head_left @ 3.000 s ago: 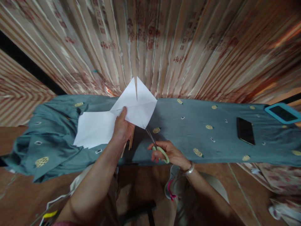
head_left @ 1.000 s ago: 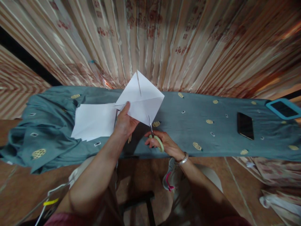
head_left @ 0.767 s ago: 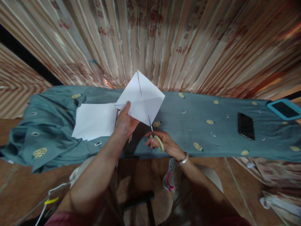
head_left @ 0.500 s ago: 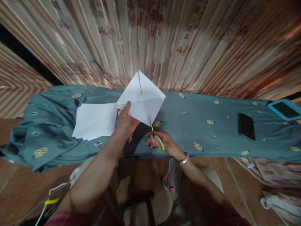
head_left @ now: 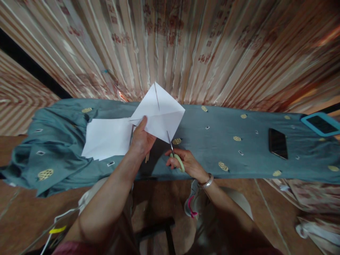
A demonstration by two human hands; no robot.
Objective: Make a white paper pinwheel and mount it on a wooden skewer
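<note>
A square white sheet of paper (head_left: pixel 164 109) is held up corner-on above the table, with a slit running inward from its top corner. My left hand (head_left: pixel 142 140) grips its left-lower edge, thumb on top and fingers underneath. In my right hand (head_left: pixel 186 162) is a pair of scissors with pale green handles (head_left: pixel 179 163). The scissors' blade lies over the paper at its bottom corner, pointing toward the middle. My fingers are in and around the handles. Left of my left hand lies a stack of white paper (head_left: pixel 107 138), its edges uneven.
A grey-green cloth with pineapple prints (head_left: pixel 202 138) covers the narrow table. A black phone (head_left: pixel 277 143) and a blue-framed tablet-like device (head_left: pixel 321 124) lie at the right. Thin wooden sticks (head_left: pixel 147 157) show beside my left wrist. A striped curtain (head_left: pixel 170 53) hangs behind.
The paper and both hands stay nearly in place, shifted very slightly in view. The scissors remain at the bottom corner of the sheet.
</note>
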